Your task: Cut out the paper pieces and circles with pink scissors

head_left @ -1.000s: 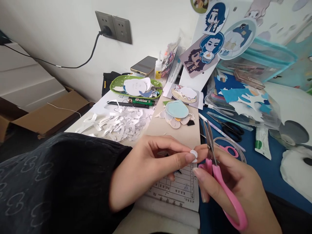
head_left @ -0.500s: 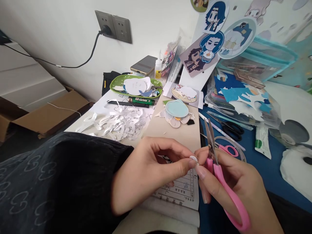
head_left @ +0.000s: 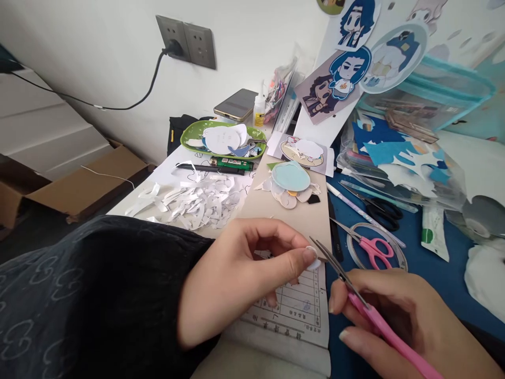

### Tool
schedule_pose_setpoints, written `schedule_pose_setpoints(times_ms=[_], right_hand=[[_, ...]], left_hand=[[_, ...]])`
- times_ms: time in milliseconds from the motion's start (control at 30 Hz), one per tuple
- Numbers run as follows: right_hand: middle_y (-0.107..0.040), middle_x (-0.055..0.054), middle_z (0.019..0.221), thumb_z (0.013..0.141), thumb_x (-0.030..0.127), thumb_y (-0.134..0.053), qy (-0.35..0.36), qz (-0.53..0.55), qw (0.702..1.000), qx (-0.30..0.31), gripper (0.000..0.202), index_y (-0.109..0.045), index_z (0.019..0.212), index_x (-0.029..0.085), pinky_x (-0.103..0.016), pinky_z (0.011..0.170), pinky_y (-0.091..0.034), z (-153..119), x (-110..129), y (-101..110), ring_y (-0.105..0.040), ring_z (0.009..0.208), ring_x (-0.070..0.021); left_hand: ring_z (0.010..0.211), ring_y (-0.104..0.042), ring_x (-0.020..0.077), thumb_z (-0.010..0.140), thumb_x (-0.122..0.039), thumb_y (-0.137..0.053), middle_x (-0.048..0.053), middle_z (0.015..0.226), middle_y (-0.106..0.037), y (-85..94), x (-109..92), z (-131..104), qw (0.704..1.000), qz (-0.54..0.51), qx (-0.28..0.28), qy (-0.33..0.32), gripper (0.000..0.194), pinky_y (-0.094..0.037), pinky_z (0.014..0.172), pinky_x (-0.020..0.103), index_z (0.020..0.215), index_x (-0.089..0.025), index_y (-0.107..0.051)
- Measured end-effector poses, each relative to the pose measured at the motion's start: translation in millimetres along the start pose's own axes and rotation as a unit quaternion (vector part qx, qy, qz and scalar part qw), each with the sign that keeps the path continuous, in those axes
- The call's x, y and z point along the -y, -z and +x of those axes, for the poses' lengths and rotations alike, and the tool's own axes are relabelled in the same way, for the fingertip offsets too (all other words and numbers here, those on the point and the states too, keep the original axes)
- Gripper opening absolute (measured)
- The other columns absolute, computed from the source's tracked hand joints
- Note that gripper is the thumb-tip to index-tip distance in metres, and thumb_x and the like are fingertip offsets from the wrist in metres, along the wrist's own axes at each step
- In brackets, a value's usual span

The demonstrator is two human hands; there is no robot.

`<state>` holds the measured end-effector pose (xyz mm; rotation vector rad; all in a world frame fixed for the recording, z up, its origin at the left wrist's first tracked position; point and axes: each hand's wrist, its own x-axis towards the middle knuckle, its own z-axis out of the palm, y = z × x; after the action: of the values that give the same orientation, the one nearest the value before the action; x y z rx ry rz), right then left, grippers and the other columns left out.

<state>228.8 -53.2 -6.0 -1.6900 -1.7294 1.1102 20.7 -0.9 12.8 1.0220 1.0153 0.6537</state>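
White piece (head_left: 314,264): pinched by left hand (head_left: 240,279), protruding at 4 o'clock. Right hand (head_left: 422,310), gripping pink scissors (head_left: 389,331), has since withdrawn from it.

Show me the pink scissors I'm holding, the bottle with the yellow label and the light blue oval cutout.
Held pink scissors (head_left: 376,319): head view, upper part of the handle.
Small bottle (head_left: 259,108): head view, white body above the label.
Light blue oval cutout (head_left: 291,177): head view, middle of its face.
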Motion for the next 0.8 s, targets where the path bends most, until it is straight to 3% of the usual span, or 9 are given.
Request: schedule_pose_setpoints(times_ms=[33, 100, 433, 800], right_hand=[[-0.065, 0.000, 0.058, 0.063, 0.024, -0.075, 0.003, -0.028, 0.997, 0.067, 0.010, -0.067, 0.069, 0.024, -0.026, 0.044, -0.054, 1.1, -4.2, 3.1, -0.062, 0.047, -0.0186], [-0.069, -0.001, 0.063, 0.069, 0.025, -0.072, 0.015, -0.070, 0.993, 0.099, 0.007, -0.068, 0.075, 0.025, -0.027, 0.048, -0.058, 3.1, -11.9, 8.2, -0.067, 0.053, -0.0206], [-0.073, -0.004, 0.069, 0.076, 0.022, -0.067, 0.074, -0.141, 0.983, 0.088, 0.007, -0.072, 0.079, 0.025, -0.024, 0.049, -0.062, 1.0, -18.3, 8.6, -0.072, 0.056, -0.0221], [-0.075, -0.003, 0.075, 0.077, 0.027, -0.066, 0.061, -0.169, 0.977, 0.113, 0.010, -0.073, 0.083, 0.028, -0.020, 0.054, -0.062, 0.4, -26.9, 11.1, -0.074, 0.063, -0.0214]], left_hand=[[0.042, -0.046, 0.0049, 0.076, -0.027, -0.069, -0.004, 0.056, -0.057, 0.3, 0.3, 0.4, 1.000, -0.007, 0.003, -0.004, 0.012, -0.040, 0.038, 0.011, 0.073, -0.016, -0.066], [0.043, -0.047, 0.0051, 0.075, -0.026, -0.069, -0.004, 0.056, -0.057, 1.1, 0.8, 1.2, 1.000, -0.020, 0.007, -0.004, 0.011, -0.040, 0.037, 0.011, 0.072, -0.015, -0.066], [0.040, -0.043, 0.0034, 0.073, -0.029, -0.071, -0.003, 0.053, -0.058, 1.4, 0.1, 2.2, 1.000, -0.007, -0.011, 0.027, 0.015, -0.035, 0.037, 0.011, 0.067, -0.015, -0.068], [0.042, -0.045, 0.0022, 0.073, -0.021, -0.071, -0.004, 0.052, -0.062, 1.6, -0.7, 0.0, 0.999, -0.028, -0.011, 0.020, 0.010, -0.035, 0.039, 0.010, 0.065, -0.014, -0.070]])
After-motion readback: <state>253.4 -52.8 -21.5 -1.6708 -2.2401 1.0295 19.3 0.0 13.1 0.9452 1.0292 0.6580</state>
